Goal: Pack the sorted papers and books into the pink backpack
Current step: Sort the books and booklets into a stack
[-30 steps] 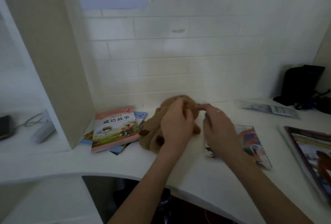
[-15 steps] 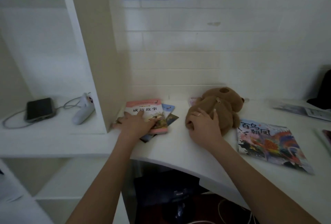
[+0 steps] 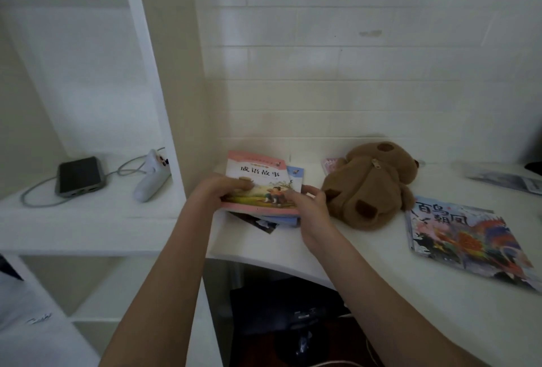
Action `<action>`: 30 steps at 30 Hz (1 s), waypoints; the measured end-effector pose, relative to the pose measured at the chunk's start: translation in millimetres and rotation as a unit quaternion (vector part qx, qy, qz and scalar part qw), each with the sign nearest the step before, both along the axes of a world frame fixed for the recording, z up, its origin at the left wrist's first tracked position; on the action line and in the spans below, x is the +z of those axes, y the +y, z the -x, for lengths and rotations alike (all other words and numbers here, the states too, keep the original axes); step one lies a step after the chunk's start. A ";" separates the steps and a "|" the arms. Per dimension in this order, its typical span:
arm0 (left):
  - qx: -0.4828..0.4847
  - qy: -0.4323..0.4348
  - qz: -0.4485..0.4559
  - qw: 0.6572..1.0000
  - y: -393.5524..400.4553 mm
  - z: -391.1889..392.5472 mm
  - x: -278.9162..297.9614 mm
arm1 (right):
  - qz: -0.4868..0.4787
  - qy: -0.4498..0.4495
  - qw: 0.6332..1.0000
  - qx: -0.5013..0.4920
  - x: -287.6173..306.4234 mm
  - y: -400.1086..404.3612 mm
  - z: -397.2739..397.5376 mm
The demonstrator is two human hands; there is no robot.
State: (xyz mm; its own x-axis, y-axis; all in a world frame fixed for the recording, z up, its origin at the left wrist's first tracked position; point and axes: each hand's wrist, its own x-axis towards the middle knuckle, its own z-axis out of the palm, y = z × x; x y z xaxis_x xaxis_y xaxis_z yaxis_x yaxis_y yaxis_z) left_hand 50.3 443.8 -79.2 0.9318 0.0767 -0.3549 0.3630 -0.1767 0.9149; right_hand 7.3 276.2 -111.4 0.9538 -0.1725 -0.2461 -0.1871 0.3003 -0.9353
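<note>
A small stack of books lies at the desk's back left, topped by a pink-covered storybook [image 3: 258,174] with a blue book [image 3: 295,174] and a dark one [image 3: 258,223] under it. My left hand [image 3: 218,192] grips the stack's left near edge, thumb on the cover. My right hand [image 3: 308,205] holds the stack's right near corner. A brown plush bear-shaped bag [image 3: 369,188] with a zipper lies just right of the stack. No pink backpack is in view.
A colourful picture book [image 3: 466,240] lies flat on the white desk [image 3: 381,273] to the right. A pink item [image 3: 331,164] peeks out behind the bear. Papers [image 3: 504,179] lie far right. A shelf unit on the left holds a phone [image 3: 80,176] and a white device [image 3: 152,176].
My right hand left the plush bear and moved left to the book stack. My left hand went from lying flat on the top book to gripping its edge. The view shifted left.
</note>
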 end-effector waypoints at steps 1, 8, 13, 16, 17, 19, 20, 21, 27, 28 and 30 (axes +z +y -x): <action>-0.016 0.006 0.028 0.999 -0.5 -0.3 -1.6 | -0.007 0.001 1.000 -0.005 -1.0 -3.0 -0.3; -0.040 -0.148 0.175 0.973 -9.8 18.7 -8.4 | 0.044 -0.010 0.999 0.017 5.8 -16.4 -6.6; -0.067 -0.246 0.206 0.945 -33.9 35.2 10.9 | 0.067 -0.110 0.990 0.052 42.0 -40.4 -4.2; -0.100 -0.307 0.177 0.930 -67.2 41.4 25.5 | 0.079 -0.172 0.982 0.015 71.0 -77.7 4.3; -0.112 -0.328 0.156 0.925 -81.6 42.3 29.5 | 0.103 -0.193 0.976 -0.001 79.2 -94.4 9.9; -0.149 -0.370 0.106 0.911 -115.8 44.5 38.6 | 0.160 -0.226 0.961 -0.023 93.2 -133.1 25.1; -0.170 -0.384 0.095 0.903 -135.5 45.2 41.7 | 0.179 -0.236 0.955 -0.026 99.2 -152.0 35.7; -0.184 -0.391 0.103 0.896 -155.9 47.2 44.2 | 0.185 -0.245 0.951 -0.029 102.2 -173.4 43.7; -0.245 -0.342 0.176 0.890 -268.0 62.7 22.3 | 0.194 -0.216 0.950 -0.112 82.9 -263.5 83.6; -0.254 -0.330 0.181 0.891 -278.4 63.7 11.1 | 0.219 -0.210 0.946 -0.116 73.6 -271.4 87.8; -0.269 -0.314 0.178 0.893 -291.5 66.1 -13.7 | 0.253 -0.189 0.942 -0.116 53.0 -284.7 91.3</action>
